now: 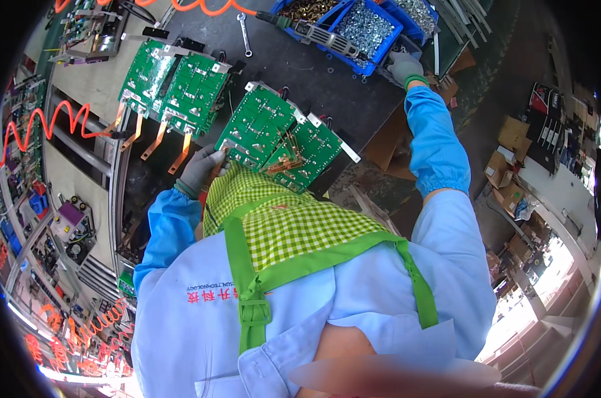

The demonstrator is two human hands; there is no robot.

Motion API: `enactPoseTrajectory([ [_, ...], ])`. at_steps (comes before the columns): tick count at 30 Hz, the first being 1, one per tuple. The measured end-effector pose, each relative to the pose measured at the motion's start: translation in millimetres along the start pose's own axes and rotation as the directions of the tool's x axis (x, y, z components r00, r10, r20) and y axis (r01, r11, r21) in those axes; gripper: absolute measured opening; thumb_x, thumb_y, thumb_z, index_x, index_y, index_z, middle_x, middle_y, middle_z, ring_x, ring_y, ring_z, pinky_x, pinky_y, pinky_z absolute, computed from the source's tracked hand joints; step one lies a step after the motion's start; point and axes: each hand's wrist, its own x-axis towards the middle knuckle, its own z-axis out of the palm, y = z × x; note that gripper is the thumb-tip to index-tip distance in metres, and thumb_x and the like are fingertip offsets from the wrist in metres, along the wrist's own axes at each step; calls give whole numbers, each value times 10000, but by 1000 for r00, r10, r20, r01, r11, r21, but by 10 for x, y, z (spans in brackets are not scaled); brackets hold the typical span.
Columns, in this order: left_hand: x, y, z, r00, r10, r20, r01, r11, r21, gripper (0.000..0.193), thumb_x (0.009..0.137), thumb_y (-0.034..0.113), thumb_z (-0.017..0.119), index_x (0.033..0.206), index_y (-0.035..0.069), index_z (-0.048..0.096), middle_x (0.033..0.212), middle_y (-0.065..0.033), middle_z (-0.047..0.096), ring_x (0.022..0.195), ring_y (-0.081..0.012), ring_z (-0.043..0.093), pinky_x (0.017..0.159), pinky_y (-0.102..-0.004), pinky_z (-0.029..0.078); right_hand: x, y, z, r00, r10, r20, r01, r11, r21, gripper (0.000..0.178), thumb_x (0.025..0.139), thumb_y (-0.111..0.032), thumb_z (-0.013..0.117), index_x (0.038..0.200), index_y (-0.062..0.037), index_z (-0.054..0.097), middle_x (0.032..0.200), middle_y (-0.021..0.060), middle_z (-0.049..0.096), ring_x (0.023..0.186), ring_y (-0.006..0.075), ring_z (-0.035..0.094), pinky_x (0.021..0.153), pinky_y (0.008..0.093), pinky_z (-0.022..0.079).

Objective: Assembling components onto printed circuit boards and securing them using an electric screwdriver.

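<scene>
On the bench (353, 109), a green board (257, 123)

It bears silvery patches (232, 146) and a pale tab (250, 87) at its top corner. The left grip (202, 170) is at its lower-left corner, the right grip (405, 67) at a grey bin (411, 48); how closed either is, I cannot tell.

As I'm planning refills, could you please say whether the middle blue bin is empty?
The bin isn't empty: small silver pieces lie inside.

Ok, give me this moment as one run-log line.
left hand: gloved, at circuit board edge, grip unclear | right hand: gloved, beside blue bin, fingertips unclear | wrench: lying on table
</scene>
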Motion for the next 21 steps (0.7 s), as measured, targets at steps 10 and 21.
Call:
enactPoseTrajectory([
  [10, 13, 52, 17, 1000, -16, -19, 17, 999, 52, 258, 887, 162, 516, 1090, 5, 528, 901, -58, 576, 781, -135, 574, 648, -240, 479, -28, 48, -295, 907, -5, -422, 173, 917, 360, 193, 814, -270, 577, 917, -118, 634, 1036, 92, 610, 985, 328, 558, 822, 419, 461],
  [21, -1, -5, 35, 999, 49, 4, -49, 997, 52, 284, 883, 200, 545, 1102, 20, 533, 920, -49, 586, 790, -129, 587, 669, -238, 495, 215, -612, -290, 894, -363, -263, 296, 919, -261, 227, 799, -166, 521, 982, -155, 655, 979, 124, 605, 973, 294, 581, 816, 426, 472],
])
